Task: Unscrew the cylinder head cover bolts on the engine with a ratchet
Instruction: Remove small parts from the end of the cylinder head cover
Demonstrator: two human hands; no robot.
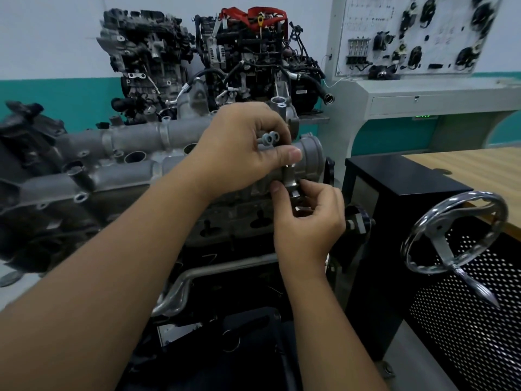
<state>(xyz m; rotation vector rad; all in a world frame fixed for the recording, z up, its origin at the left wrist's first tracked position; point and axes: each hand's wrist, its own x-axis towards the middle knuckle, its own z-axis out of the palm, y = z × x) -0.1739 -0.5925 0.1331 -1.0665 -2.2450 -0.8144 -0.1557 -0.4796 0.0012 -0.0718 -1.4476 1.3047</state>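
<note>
The left hand (242, 148) pinched loose bolts (267, 138) in its fingers; the right hand (307, 213) gripped the ratchet (291, 183). Keeping its socket square on the bolt looked wise.

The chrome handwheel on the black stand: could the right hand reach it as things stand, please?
Probably not at once: the right hand is gripping the ratchet at the engine. The handwheel sits unobstructed to its right, so it looks reachable once freed.

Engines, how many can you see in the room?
3. The gray engine is right in front, under the hands. Two more stand by the back wall: a dark one on the left, and one with red parts beside it.
</note>
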